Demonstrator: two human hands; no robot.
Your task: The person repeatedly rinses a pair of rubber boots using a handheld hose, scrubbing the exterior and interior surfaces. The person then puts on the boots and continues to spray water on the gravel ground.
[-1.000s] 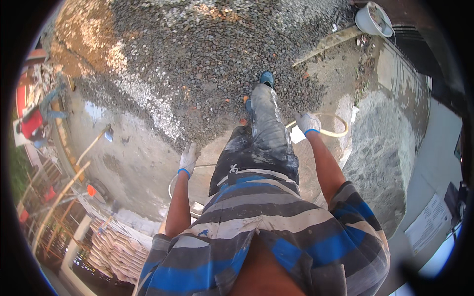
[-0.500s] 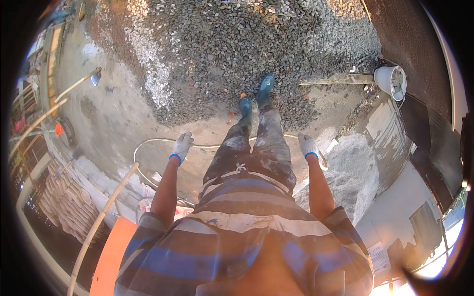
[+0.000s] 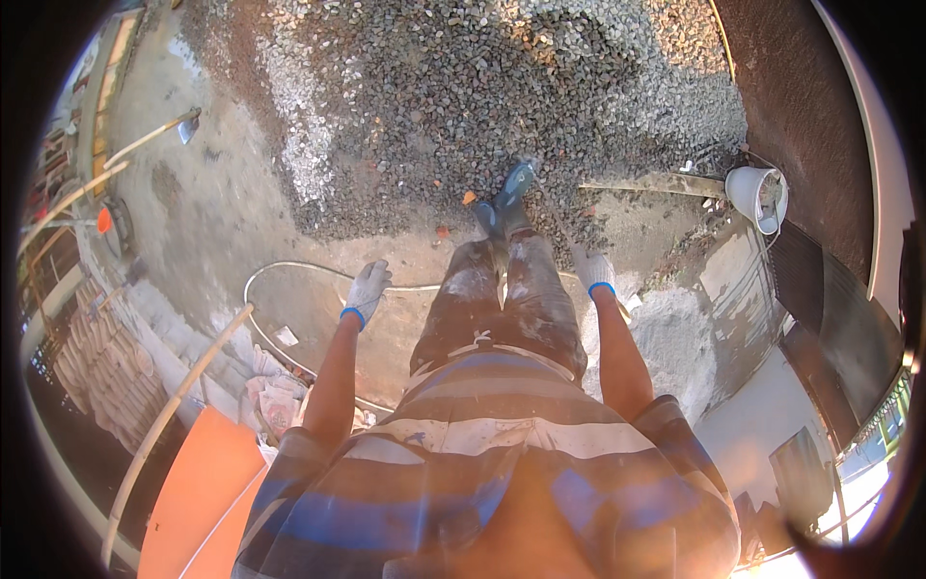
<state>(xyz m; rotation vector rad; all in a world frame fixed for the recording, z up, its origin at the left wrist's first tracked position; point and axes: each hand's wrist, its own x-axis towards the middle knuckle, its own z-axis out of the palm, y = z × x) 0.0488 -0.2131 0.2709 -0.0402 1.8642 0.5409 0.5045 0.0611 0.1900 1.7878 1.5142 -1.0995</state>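
My left hand [image 3: 367, 289], in a pale work glove with a blue cuff, hangs beside my left thigh. Its fingers are loosely bent and apart, with nothing in them. By the other thigh is my right hand [image 3: 592, 268], gloved the same way, its fingers loosely extended and no object visible in it. A pale hose [image 3: 289, 263] curves over the ground behind and beneath both hands; I see no grip on it. Dark rubber boots [image 3: 516, 183] are on my feet at the near edge of a gravel heap [image 3: 453, 96].
A white bucket [image 3: 741, 196] stands at the right, at the end of a wooden plank [image 3: 666, 181]. Grey sand [image 3: 666, 333] lies near my right forearm. At left are a long-handled hoe [image 3: 154, 140], a slanting pole [image 3: 174, 410], an orange sheet [image 3: 198, 492] and stacked tile-like pieces [image 3: 106, 367].
My left hand has shifted slightly right, toward my thigh, and the right hand slightly left. My boots appear closer together. The bucket and sand have shifted slightly in view.
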